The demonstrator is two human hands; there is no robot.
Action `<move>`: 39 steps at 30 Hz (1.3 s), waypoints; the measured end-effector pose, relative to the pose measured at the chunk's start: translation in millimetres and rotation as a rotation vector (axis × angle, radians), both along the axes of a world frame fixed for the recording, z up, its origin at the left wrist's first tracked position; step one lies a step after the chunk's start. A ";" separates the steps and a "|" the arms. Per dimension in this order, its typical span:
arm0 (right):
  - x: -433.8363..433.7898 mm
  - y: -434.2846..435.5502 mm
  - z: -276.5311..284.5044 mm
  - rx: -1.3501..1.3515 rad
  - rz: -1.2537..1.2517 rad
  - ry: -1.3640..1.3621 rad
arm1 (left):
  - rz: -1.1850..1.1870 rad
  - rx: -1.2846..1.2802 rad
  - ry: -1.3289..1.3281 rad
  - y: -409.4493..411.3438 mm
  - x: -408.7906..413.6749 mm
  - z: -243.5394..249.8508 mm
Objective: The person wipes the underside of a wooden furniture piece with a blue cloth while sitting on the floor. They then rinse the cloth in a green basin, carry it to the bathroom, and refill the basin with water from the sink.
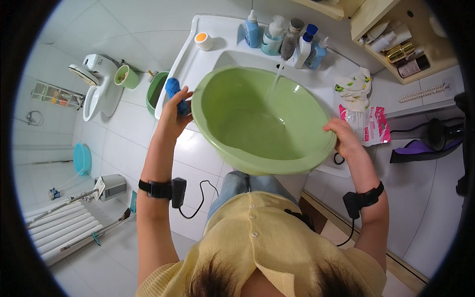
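A large green plastic basin (259, 118) is tilted over the white washbasin (232, 55), and water from the faucet (290, 41) runs into it. My left hand (178, 111) is at the basin's left side, with a blue cloth (172, 88) bunched between hand and rim; part of the cloth is hidden by the fingers. On the right side, my right hand (343, 135) grips the basin's rim. Shallow water appears to lie inside the basin.
Behind the basin stand a blue squeeze bottle (251, 29), a pump bottle (272, 37) and other bottles. A small orange-topped jar (203, 41) sits at the left. To the right lie a patterned cloth (354, 89) and a pink-and-white packet (367, 126), below an open shelf (426, 76).
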State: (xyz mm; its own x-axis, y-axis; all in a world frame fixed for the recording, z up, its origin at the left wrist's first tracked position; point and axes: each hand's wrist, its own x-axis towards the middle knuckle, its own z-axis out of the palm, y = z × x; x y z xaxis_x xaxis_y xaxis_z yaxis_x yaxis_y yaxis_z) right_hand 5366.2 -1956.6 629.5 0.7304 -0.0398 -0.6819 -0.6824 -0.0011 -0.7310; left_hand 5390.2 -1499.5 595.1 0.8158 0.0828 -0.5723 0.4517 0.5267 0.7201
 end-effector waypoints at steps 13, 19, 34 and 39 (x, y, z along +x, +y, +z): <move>32.3 -54.6 13.0 0.126 0.241 -0.054 | -0.210 -0.236 0.150 -39.3 45.9 -26.7; 82.9 -29.3 -32.8 0.214 0.214 -0.067 | -0.102 -0.226 0.078 -15.0 20.7 -6.5; -25.4 -12.5 30.8 0.315 0.181 0.127 | -0.115 -0.067 -0.093 -70.4 -35.8 32.4; -31.2 10.4 15.2 0.489 0.172 0.057 | -0.080 0.066 -0.119 -49.3 -74.1 74.9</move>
